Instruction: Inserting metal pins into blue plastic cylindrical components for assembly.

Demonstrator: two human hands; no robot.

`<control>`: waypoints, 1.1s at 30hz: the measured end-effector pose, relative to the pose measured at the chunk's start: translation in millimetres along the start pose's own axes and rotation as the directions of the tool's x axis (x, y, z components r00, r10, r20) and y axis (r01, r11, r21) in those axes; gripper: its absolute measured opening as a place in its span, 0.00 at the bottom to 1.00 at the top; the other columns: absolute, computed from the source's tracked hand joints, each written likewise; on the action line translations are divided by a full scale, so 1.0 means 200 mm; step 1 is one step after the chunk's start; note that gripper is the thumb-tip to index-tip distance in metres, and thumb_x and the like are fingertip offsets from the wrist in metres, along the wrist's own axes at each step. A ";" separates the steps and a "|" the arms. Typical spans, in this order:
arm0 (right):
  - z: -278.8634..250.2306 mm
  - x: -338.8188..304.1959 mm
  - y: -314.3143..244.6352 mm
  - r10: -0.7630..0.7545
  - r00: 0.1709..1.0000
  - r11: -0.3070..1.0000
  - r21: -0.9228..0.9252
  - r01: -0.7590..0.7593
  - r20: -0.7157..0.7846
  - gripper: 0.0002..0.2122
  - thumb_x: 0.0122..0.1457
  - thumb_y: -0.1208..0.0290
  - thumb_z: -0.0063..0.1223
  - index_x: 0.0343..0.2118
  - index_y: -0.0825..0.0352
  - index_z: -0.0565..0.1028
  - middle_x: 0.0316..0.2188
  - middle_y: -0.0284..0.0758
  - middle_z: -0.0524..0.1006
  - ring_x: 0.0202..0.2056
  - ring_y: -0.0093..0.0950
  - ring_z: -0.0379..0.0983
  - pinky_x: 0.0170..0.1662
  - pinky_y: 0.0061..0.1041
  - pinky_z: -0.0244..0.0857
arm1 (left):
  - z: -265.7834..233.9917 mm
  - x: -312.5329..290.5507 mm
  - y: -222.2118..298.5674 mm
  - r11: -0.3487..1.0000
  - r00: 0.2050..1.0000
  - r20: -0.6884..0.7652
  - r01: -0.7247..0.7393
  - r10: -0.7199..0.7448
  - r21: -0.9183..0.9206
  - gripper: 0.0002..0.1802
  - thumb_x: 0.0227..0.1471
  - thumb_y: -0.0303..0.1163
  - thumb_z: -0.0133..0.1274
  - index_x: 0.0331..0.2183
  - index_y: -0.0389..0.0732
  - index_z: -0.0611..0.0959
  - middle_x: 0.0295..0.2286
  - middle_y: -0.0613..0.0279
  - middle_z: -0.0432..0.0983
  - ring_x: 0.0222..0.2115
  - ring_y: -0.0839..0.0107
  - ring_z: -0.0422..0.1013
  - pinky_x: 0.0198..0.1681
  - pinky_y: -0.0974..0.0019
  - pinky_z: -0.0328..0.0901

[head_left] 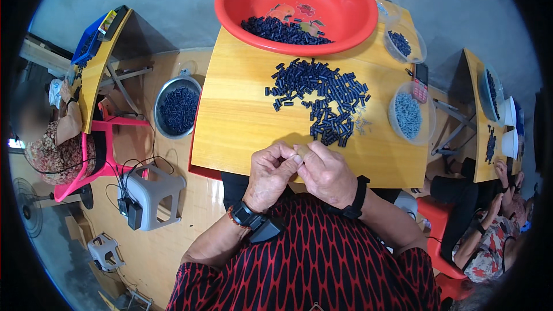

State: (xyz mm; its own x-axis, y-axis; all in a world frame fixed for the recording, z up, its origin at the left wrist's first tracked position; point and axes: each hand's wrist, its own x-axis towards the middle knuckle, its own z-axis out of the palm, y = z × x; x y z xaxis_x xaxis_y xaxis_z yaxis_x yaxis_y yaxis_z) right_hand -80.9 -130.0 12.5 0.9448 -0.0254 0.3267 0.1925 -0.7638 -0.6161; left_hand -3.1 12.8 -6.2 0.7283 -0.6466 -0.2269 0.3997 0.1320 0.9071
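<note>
My left hand (271, 174) and my right hand (329, 177) meet at the near edge of the yellow wooden table (230, 132). Both are closed, thumbs and fingertips pinched together; whatever is between them is too small and covered to make out. Just beyond my fingers lies a loose pile of short dark blue cylindrical pieces (322, 95). Several tiny pale pins (362, 122) are scattered at its right side. Farther right stands a clear round tub (429, 123) of small grey-blue pieces (408, 116).
At the table's far side sits a large red basin (345, 17) with more dark pieces inside. A clear container (420, 51) and a keypad phone (421, 80) are at the right. On the floor, left, are a metal bowl (196, 86) and grey stool (152, 195). People work at side tables.
</note>
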 end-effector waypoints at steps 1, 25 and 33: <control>0.00 0.00 0.00 0.003 1.000 1.000 -0.007 -0.003 -0.003 0.16 0.51 0.78 0.59 0.43 0.78 0.73 0.31 0.43 0.70 0.30 0.40 0.73 0.32 0.34 0.70 | -0.01 0.00 0.00 1.000 1.000 0.007 -0.001 0.001 -0.002 0.04 0.55 0.20 0.54 0.28 0.36 0.80 0.23 0.71 0.73 0.23 0.86 0.64 0.26 0.79 0.60; -0.35 -0.25 0.39 0.396 0.894 0.845 -0.297 -0.444 -0.209 0.04 0.59 0.74 0.51 0.32 0.70 0.71 0.30 0.44 0.72 0.31 0.47 0.71 0.33 0.42 0.65 | -1.12 -0.12 -0.22 0.981 0.567 -0.820 -0.191 0.078 -0.039 0.04 0.54 0.23 0.55 0.34 0.41 0.78 0.28 0.67 0.76 0.27 0.78 0.74 0.26 0.72 0.70; -0.34 -0.26 0.42 0.346 0.905 0.871 -0.274 -0.408 -0.246 0.04 0.56 0.76 0.52 0.29 0.71 0.70 0.28 0.46 0.71 0.32 0.49 0.70 0.34 0.43 0.64 | -0.77 -0.03 0.10 0.794 0.369 -0.703 -0.287 0.608 0.536 0.11 0.56 0.23 0.54 0.43 0.37 0.76 0.37 0.64 0.74 0.35 0.78 0.70 0.38 0.75 0.65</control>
State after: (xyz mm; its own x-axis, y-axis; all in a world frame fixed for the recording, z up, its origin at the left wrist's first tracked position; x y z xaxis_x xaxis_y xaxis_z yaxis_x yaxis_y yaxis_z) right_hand -131.5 -236.5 -6.8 0.8567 -0.4462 0.2587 -0.2901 -0.8316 -0.4735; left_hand 86.2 136.3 -40.6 0.9033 0.3694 0.2182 -0.1897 -0.1125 0.9754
